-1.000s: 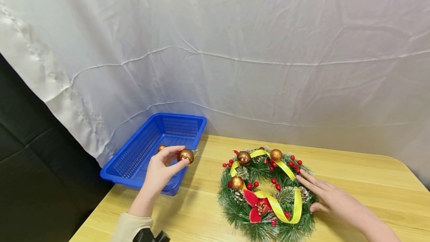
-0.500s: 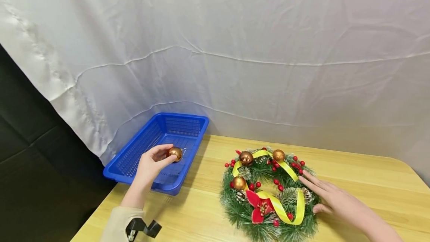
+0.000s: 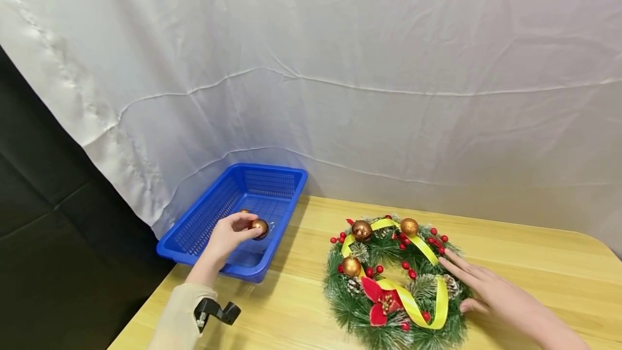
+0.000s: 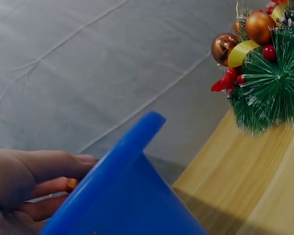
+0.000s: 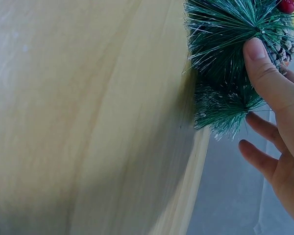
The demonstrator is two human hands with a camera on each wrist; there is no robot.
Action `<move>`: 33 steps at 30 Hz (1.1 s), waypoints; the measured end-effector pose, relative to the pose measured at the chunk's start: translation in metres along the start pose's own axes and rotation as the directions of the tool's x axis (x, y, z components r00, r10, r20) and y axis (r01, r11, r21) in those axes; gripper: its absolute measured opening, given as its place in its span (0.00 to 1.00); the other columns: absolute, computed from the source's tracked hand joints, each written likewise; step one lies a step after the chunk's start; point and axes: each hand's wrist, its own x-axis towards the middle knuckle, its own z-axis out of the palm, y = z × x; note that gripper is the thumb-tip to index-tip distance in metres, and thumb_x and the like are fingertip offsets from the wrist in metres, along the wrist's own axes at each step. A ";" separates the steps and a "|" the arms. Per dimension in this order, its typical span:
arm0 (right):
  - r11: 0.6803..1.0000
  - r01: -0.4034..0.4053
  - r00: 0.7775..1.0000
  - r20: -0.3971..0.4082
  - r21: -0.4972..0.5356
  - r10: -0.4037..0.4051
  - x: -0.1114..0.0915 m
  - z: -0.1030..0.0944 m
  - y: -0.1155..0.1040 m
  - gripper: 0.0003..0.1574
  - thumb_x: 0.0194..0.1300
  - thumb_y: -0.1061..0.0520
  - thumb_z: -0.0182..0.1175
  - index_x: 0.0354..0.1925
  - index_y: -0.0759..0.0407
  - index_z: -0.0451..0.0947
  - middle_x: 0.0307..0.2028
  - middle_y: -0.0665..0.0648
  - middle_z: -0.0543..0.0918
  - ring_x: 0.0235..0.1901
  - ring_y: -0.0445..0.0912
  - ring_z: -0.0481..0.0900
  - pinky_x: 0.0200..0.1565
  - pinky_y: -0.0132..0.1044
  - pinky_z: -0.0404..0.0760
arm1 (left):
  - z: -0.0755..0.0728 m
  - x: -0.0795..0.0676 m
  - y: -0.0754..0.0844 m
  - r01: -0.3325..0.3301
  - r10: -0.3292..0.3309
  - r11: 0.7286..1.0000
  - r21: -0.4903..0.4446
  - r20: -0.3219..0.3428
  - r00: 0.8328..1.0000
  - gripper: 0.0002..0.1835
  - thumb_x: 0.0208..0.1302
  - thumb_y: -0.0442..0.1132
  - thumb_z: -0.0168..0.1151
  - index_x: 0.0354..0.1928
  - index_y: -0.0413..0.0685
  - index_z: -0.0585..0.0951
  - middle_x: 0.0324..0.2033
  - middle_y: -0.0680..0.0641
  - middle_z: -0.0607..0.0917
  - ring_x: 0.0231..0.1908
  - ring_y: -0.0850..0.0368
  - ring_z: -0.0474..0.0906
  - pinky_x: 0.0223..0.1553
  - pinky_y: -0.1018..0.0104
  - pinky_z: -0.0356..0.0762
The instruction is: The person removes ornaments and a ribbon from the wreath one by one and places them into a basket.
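Note:
In the head view my left hand [image 3: 224, 237] pinches a shiny copper-brown Christmas bauble [image 3: 259, 228] with a thin clear hanging loop, over the inside of the blue plastic basket [image 3: 167, 253]. In the left wrist view the basket wall hides most of the bauble. Another bauble [image 3: 244, 211] shows behind the fingers, inside the basket. My right hand [image 3: 495, 293] rests on the right edge of a green Christmas wreath [image 3: 347, 312], fingers extended. In the right wrist view the thumb [image 5: 264, 68] lies against its needles. The wreath carries several baubles, yellow ribbon [image 3: 410, 304], red berries and a red flower [image 3: 381, 301].
The wooden table [image 3: 534, 247] has a rounded far right corner. A pale grey cloth [image 3: 364, 69] hangs along its back, with dark cloth [image 3: 44, 220] at the left. A black mount [image 3: 216, 312] is strapped to the left wrist.
The left hand with the bauble has moved left from the basket's right rim to over its inside. The right hand has stayed at the wreath. The whole view has shifted slightly.

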 end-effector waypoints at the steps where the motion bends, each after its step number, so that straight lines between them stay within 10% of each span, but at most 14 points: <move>1: 1.000 0.002 1.000 0.000 0.001 -0.002 0.000 0.000 0.000 0.56 0.44 0.33 0.59 0.67 0.54 0.56 0.66 0.60 0.58 0.51 0.54 0.74 0.44 0.47 0.78 | 0.000 0.000 -0.001 0.000 0.000 1.000 0.013 0.007 1.000 0.22 0.49 0.38 0.69 0.48 0.38 0.78 0.43 0.40 0.81 0.45 0.50 0.77 0.44 0.65 0.76; 11: 1.000 0.006 1.000 -0.008 -0.018 -0.006 -0.001 -0.001 0.001 0.56 0.43 0.35 0.61 0.67 0.53 0.57 0.66 0.59 0.59 0.51 0.53 0.74 0.43 0.47 0.78 | 0.003 0.003 -0.004 0.078 -0.082 0.995 0.065 0.074 0.994 0.19 0.48 0.36 0.69 0.45 0.39 0.80 0.37 0.43 0.83 0.39 0.55 0.78 0.43 0.60 0.76; 21: 1.000 0.001 1.000 -0.005 -0.027 -0.001 -0.001 0.002 0.001 0.56 0.43 0.35 0.62 0.67 0.52 0.57 0.66 0.59 0.59 0.51 0.52 0.74 0.43 0.45 0.79 | 0.003 0.003 -0.003 0.014 -0.037 0.994 0.105 0.222 0.974 0.21 0.47 0.33 0.70 0.45 0.32 0.78 0.36 0.40 0.83 0.38 0.52 0.78 0.38 0.62 0.78; 33: 1.000 0.002 1.000 -0.009 -0.031 -0.002 -0.001 0.002 0.000 0.55 0.43 0.38 0.64 0.67 0.52 0.57 0.66 0.58 0.60 0.50 0.51 0.75 0.41 0.44 0.79 | 0.002 0.001 -0.001 0.034 -0.042 0.995 0.092 0.088 0.995 0.21 0.50 0.38 0.69 0.48 0.43 0.78 0.46 0.42 0.80 0.50 0.46 0.74 0.47 0.56 0.75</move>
